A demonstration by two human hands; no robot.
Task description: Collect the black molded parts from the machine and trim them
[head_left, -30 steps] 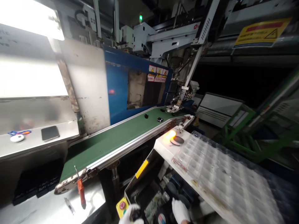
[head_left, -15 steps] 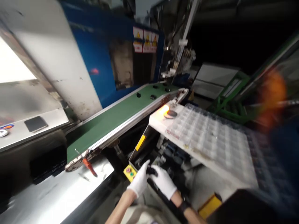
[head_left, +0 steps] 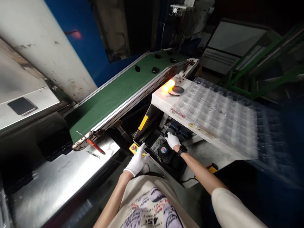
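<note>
My left hand (head_left: pixel 137 161), in a white glove, has its fingers apart and holds nothing. It hovers in front of a yellow control box (head_left: pixel 133 148) with a red button. My right hand (head_left: pixel 173 140), gloved too and with a dark band at the wrist, reaches under the edge of the white table. Its fingers are closed at a small black part (head_left: pixel 170 130), whose shape is hard to make out in the dark. Around that hand lie several dark parts (head_left: pixel 181 128) and a black fan-like unit (head_left: pixel 163 150) with a round label.
A green conveyor belt (head_left: pixel 114 101) carries several black pieces (head_left: pixel 155 70). Clear plastic trays (head_left: pixel 218 110) lie on the white table (head_left: pixel 161 100) beside a glowing orange lamp (head_left: pixel 169 85). A red-handled screwdriver (head_left: pixel 96 146) sits at the belt's near end, above a metal surface (head_left: pixel 71 177).
My hands have come apart from around a black part. The right one has moved forward under the table; the left has opened and drawn slightly left. The view has tilted down.
</note>
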